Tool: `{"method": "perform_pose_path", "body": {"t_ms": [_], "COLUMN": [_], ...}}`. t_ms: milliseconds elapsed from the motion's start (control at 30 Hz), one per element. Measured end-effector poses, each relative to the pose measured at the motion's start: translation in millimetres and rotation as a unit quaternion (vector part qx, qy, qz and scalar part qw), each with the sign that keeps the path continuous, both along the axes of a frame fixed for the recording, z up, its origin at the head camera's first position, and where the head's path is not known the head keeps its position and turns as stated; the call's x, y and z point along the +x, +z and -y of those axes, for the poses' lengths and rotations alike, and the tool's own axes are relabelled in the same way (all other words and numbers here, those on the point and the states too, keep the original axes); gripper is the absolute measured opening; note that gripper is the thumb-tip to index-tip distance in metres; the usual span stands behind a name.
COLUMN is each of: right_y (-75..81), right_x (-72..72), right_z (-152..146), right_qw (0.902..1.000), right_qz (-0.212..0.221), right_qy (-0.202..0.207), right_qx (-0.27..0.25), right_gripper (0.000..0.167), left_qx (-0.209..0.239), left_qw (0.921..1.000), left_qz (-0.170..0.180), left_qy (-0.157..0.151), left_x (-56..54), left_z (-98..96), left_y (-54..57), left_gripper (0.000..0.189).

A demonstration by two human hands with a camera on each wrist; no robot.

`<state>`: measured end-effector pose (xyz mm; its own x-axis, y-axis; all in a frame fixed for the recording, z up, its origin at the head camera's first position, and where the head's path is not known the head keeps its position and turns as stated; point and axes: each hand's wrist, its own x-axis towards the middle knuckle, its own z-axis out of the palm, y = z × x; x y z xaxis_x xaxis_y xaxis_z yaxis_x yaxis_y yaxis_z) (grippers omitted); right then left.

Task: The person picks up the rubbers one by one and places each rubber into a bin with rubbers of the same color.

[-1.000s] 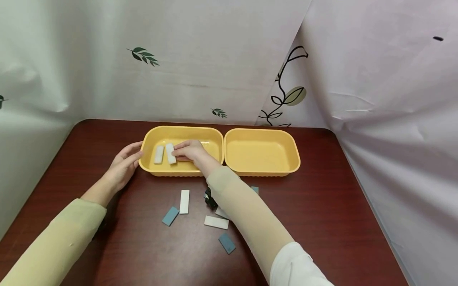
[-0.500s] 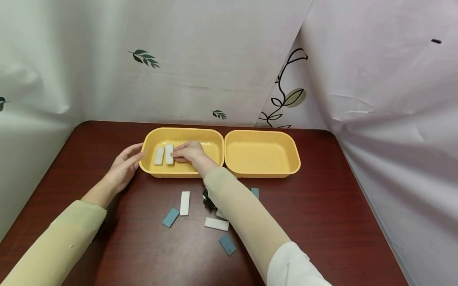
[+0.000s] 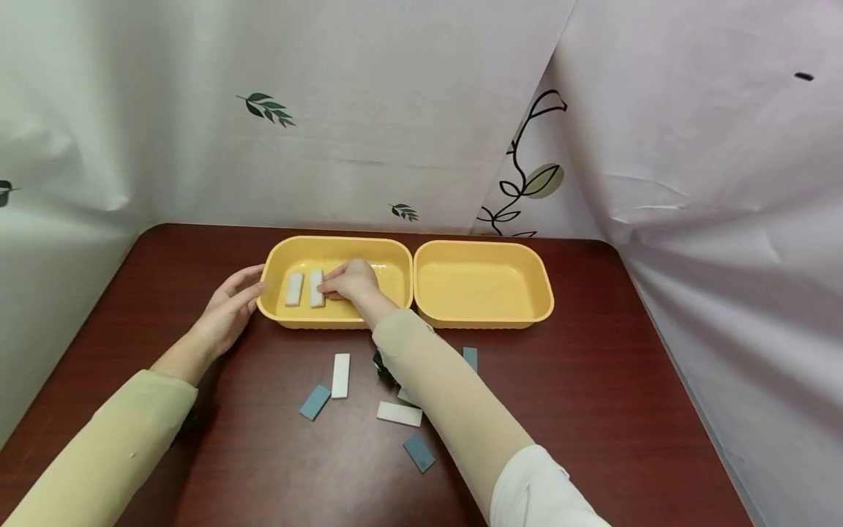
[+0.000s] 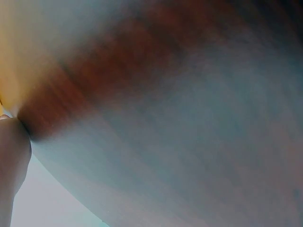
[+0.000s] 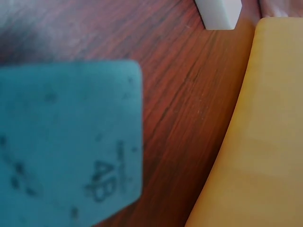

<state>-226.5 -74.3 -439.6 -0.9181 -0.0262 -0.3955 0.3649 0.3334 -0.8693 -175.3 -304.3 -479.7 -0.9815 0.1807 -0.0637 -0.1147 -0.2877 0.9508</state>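
Observation:
In the head view my right hand (image 3: pixel 353 282) pinches a white eraser (image 3: pixel 317 287) inside the left yellow tray (image 3: pixel 336 320), thumb and fingers on its right side. Another white eraser (image 3: pixel 293 290) lies to the left of it, nearly parallel. My left hand (image 3: pixel 227 307) rests against that tray's left end, fingers fairly straight and thumb at the rim. The left wrist view shows only part of the left hand (image 4: pixel 12 165) at its edge. A blue eraser (image 5: pixel 94 137) with dark print fills much of the right wrist view, beside the yellow tray wall (image 5: pixel 265 123).
A second yellow tray (image 3: pixel 484 322) adjoins the left one on its right. In front on the dark red table (image 3: pixel 593 410) lie white erasers (image 3: pixel 340 376) (image 3: pixel 399 413) and blue erasers (image 3: pixel 315 402) (image 3: pixel 418 452) (image 3: pixel 470 357). The right forearm hides part of this area.
The pinched white eraser has straightened from a slight tilt and shifted a little, first left, then right, with a wider gap to its neighbour. The left hand stays at the tray end.

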Motion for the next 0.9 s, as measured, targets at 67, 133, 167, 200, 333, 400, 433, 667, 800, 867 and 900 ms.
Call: {"method": "perform_pose_path", "body": {"t_ms": [67,133,167,200,333,400,433,667,800,867,900], "right_y": [-0.8,-1.4,-1.7,-1.9,-2.3,-2.0,-1.6,0.4,0.3,-0.7,-1.6], "right_x": [-1.2,-1.8,-2.2,-2.4,-2.9,-3.0,-2.9,-1.5,-1.9,-3.6,-4.7], "right_z": [0.7,1.0,1.2,1.2,0.9,0.4,0.0,-1.8,-1.3,-1.0,-0.7], "right_qw": [0.9996,0.9988,0.9983,0.9979,0.9962,0.9961,0.9960,0.9955,0.9949,0.9945,0.9943], "right_qz": [-0.004,-0.009,-0.012,-0.015,-0.022,-0.022,-0.023,-0.033,-0.033,-0.031,-0.029], "right_qy": [0.008,0.016,0.022,0.026,0.039,0.042,0.042,0.045,0.049,0.054,0.055], "right_qx": [0.026,0.045,0.053,0.058,0.075,0.075,0.075,0.076,0.081,0.085,0.086], "right_gripper": [0.014,0.013,0.013,0.013,0.013,0.013,0.013,0.012,0.011,0.011,0.011], "left_qx": [0.000,0.000,0.000,0.000,0.001,0.000,0.000,0.003,-0.002,-0.007,-0.008], "left_qw": [1.0000,1.0000,1.0000,1.0000,1.0000,1.0000,1.0000,1.0000,1.0000,1.0000,1.0000], "left_qz": [0.001,0.000,0.000,0.000,-0.001,-0.002,-0.003,-0.008,-0.007,-0.006,-0.006], "left_qy": [-0.001,0.000,0.000,0.001,0.002,0.001,0.001,0.003,0.001,0.001,0.002], "left_x": [0.2,0.3,0.3,0.3,0.2,0.2,0.2,-0.4,0.0,0.2,0.2], "left_z": [0.1,0.2,0.1,0.1,-0.2,-0.4,-0.5,-1.0,-0.8,-0.7,-0.6], "left_y": [-0.1,-0.1,-0.1,-0.1,-0.3,-0.5,-0.5,-0.4,-0.4,0.0,0.0], "left_gripper": [0.030,0.030,0.029,0.029,0.029,0.029,0.029,0.029,0.029,0.029,0.029]}}
